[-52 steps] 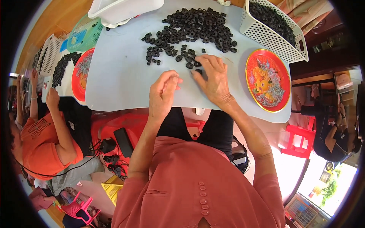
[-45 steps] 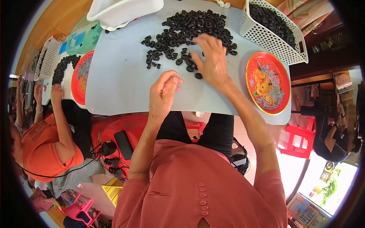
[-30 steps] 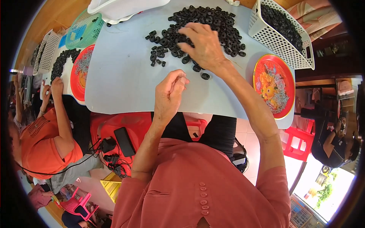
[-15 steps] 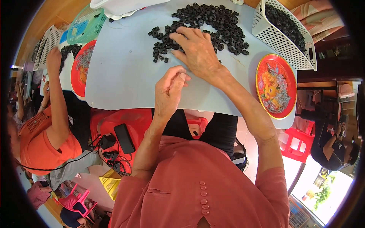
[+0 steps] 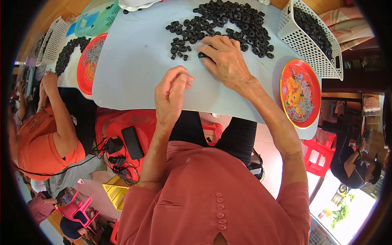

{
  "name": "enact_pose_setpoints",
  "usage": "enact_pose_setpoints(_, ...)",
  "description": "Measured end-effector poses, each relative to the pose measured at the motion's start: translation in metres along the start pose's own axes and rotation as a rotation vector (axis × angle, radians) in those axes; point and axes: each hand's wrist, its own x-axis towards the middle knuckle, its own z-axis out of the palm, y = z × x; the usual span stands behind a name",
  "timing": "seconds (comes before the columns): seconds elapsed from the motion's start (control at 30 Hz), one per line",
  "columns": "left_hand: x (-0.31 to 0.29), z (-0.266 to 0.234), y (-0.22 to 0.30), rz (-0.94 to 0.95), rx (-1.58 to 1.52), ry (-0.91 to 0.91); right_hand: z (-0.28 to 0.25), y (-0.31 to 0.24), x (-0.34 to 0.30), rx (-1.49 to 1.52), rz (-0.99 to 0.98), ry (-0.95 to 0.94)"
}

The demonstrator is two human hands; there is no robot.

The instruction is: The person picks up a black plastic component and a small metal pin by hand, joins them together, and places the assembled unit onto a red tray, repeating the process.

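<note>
Small black ring-shaped parts (image 5: 251, 32) lie in a loose heap on the pale grey tabletop (image 5: 134, 69). At the near edge of this heap is my right hand (image 5: 226, 61), palm down, with a black ring-shaped part (image 5: 201, 55) pinched between its thumb and forefinger. My left hand (image 5: 170, 96) hovers over the table's front edge, to the left of the right one. Its fingers are curled in against the thumb, and whatever they may hold is hidden.
At the right stand a white perforated basket (image 5: 310, 45) full of black parts and a red round tray (image 5: 314, 96) of small silvery pieces. On the left, a co-worker in an orange shirt (image 5: 51, 141) sits by another red tray (image 5: 84, 79) and a green basket (image 5: 92, 20).
My right hand has drawn back from the heap and now pinches a black part. My left hand stays curled. The co-worker's raised hand has come down, and the view has shifted slightly.
</note>
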Motion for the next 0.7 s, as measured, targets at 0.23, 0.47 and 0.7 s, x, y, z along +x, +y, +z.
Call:
enact_pose_setpoints(0.23,-0.002,0.001,-0.006,0.024,-0.017,0.053,0.008,-0.007,0.026,0.088,-0.023,0.005)
enact_pose_setpoints(0.47,-0.002,0.002,-0.014,0.070,0.024,0.033,0.014,0.017,0.038,-0.019,-0.048,-0.061)
enact_pose_setpoints(0.7,-0.002,0.001,-0.021,0.133,0.100,0.040,0.009,0.004,0.029,0.031,-0.051,-0.069)
